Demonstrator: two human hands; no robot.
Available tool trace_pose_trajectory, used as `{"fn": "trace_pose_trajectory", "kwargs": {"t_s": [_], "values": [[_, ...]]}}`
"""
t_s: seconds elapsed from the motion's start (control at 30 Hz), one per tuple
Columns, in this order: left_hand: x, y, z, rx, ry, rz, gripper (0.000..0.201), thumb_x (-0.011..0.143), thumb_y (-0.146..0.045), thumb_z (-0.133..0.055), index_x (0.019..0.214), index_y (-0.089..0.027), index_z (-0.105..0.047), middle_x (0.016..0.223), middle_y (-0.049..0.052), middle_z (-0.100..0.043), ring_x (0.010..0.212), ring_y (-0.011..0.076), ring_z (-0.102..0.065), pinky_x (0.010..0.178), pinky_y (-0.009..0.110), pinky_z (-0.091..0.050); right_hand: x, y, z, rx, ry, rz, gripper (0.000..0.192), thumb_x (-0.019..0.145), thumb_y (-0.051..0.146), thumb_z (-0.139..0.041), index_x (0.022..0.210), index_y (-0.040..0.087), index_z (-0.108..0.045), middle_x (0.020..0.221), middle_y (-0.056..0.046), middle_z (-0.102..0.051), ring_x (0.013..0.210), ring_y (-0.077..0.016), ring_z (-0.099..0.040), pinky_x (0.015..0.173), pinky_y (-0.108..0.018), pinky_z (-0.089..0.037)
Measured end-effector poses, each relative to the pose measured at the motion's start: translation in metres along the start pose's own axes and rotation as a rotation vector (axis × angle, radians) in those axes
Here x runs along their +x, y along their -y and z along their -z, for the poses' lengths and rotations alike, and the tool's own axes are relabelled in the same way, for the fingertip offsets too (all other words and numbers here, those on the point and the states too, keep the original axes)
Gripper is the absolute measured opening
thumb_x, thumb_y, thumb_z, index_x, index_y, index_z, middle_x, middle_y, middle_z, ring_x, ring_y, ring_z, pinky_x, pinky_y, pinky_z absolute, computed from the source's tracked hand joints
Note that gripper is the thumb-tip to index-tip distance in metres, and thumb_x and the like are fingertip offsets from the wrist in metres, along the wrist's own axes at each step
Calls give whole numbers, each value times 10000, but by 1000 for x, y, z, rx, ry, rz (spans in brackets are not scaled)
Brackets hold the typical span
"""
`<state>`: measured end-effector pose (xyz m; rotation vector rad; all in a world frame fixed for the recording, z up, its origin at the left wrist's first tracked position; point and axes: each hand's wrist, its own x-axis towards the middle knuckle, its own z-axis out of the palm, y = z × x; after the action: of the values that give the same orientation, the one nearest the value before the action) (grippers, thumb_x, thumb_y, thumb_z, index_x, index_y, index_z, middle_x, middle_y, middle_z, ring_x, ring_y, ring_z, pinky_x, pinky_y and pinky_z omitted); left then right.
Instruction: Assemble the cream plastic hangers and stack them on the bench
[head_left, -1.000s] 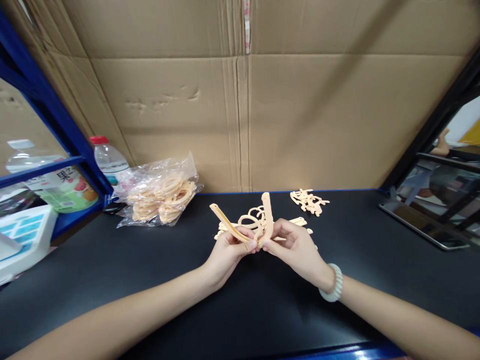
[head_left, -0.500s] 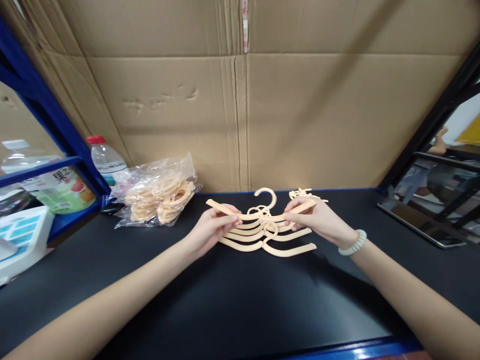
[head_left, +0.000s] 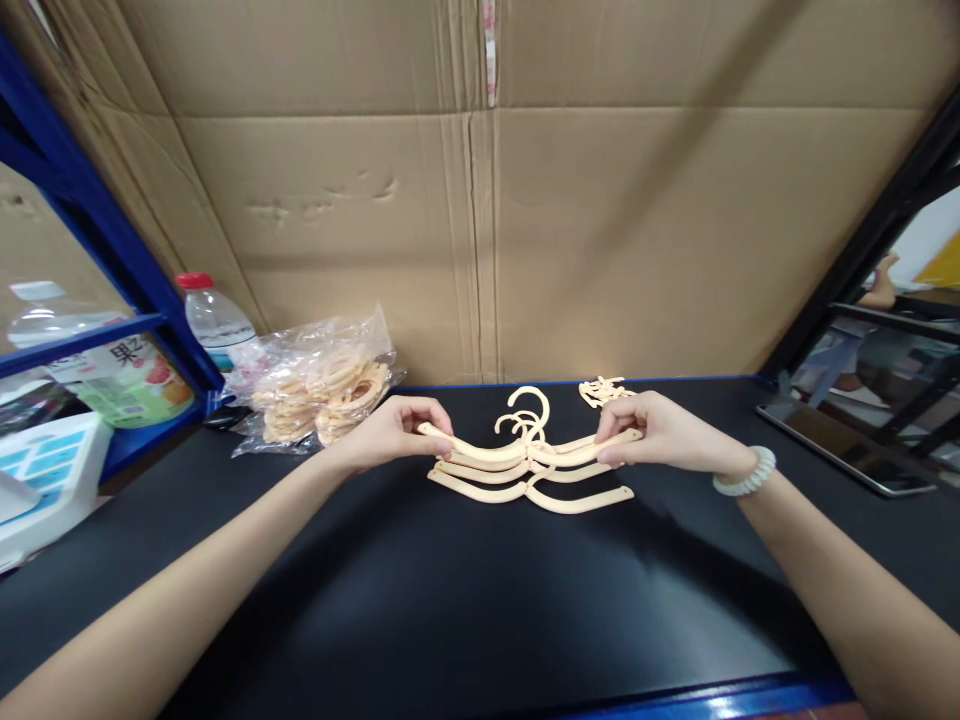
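A cream plastic hanger (head_left: 525,452) is stretched out flat between my two hands, its hook pointing away from me. My left hand (head_left: 394,428) pinches its left arm end. My right hand (head_left: 660,430), with a pale bead bracelet on the wrist, pinches its right arm end. The hanger sits on or just above a small stack of like hangers (head_left: 532,485) lying on the black table (head_left: 420,600).
A clear bag of cream plastic parts (head_left: 319,390) lies at the back left beside a water bottle (head_left: 214,315). A heap of small cream offcuts (head_left: 600,390) lies behind my right hand. Cardboard (head_left: 480,220) walls the back. Blue shelving (head_left: 90,300) stands left, a tablet (head_left: 847,440) right.
The hanger was folded upward between my hands held close together. It has opened out flat, my hands have moved apart to its ends, and it has dropped onto the stack.
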<state>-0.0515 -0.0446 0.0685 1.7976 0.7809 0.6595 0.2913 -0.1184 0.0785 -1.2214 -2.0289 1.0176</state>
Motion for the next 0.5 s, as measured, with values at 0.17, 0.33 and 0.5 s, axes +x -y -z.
{"fn": "trace_pose_trajectory", "kwargs": {"t_s": [0.17,0.33,0.5], "values": [[-3,-9,-2,232,132,-23,218,701,-291,-756,754,-135,-613,671,-5,-650,631,124,-605,590,216,-457,-6,0,5,-226,71,-9,228,729,365,-704,728,153,-619,660,-21,-663,603,-146,-611,525,-235,-423],[-5,-14,-8,484,217,-147,201,730,-317,-724,744,-139,-630,727,-4,-626,707,135,-581,674,230,-445,-7,0,0,-416,99,26,159,709,307,-705,707,159,-648,645,12,-620,573,-113,-519,517,-225,-347],[-5,-7,-8,627,278,-219,205,750,-342,-720,769,-156,-636,784,5,-617,761,142,-571,724,239,-425,-5,-5,-7,-436,175,101,148,694,287,-736,687,160,-660,718,10,-585,620,-110,-490,563,-228,-359]]}}
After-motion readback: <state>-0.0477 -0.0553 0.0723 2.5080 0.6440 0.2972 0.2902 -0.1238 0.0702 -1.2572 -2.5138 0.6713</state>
